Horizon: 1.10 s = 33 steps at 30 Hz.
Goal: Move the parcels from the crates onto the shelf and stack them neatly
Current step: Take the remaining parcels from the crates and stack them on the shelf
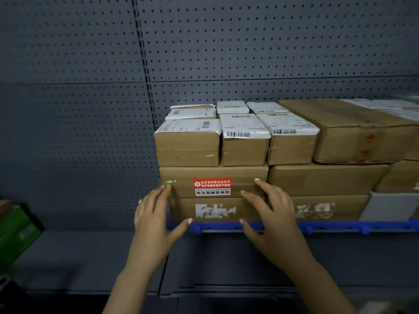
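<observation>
Parcels of brown cardboard stand stacked in three layers on the blue-edged shelf [317, 228], in front of a dark grey pegboard wall [79, 64]. Both hands are released and grasp nothing. The left hand [154, 214] lays straight fingers against the left front corner of the wide brown cardboard parcel with a red-and-white sticker [213, 172]. The right hand [269, 214] rests straight fingers on that parcel's front face near its right end. This parcel sits in the middle layer, on a brown parcel with a torn white label [215, 210]. Three small white-labelled brown parcels [244, 150] line up on top of it. A green box [15, 232] lies low at the far left, well apart from the stack.
</observation>
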### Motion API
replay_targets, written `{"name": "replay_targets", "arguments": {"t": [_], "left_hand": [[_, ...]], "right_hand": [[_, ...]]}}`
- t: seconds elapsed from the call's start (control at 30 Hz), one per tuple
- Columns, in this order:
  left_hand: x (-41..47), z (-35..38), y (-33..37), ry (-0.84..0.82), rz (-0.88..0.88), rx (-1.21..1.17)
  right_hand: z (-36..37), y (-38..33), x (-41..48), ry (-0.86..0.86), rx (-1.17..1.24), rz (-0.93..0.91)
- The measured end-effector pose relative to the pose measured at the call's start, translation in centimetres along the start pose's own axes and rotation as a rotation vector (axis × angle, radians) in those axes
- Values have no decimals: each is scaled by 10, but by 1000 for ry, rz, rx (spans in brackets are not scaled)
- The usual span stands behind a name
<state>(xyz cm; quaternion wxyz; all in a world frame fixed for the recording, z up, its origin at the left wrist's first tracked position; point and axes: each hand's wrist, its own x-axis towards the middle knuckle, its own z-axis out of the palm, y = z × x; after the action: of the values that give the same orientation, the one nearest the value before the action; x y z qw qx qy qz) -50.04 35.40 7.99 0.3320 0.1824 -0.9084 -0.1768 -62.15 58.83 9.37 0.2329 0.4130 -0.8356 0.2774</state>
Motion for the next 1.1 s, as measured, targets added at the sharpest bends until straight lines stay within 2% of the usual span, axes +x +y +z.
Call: {"name": "replay_targets", "arguments": {"t": [0.1, 0.27, 0.4, 0.83, 1.1], "left_hand": [[12, 0, -9, -27, -65, -117], [24, 4, -11, -47, -89, -328], [26, 10, -10, -74, -90, -410], [24, 10, 11, -85, -123, -420], [24, 14, 18, -82, -144, -409]], "right_hand": [[6, -8, 0, -5, -37, 47], [7, -7, -7, 29, -79, 194], [6, 1, -10, 26, -129, 234], [-2, 10, -10, -119, -151, 240], [1, 20, -9, -134, -139, 229]]}}
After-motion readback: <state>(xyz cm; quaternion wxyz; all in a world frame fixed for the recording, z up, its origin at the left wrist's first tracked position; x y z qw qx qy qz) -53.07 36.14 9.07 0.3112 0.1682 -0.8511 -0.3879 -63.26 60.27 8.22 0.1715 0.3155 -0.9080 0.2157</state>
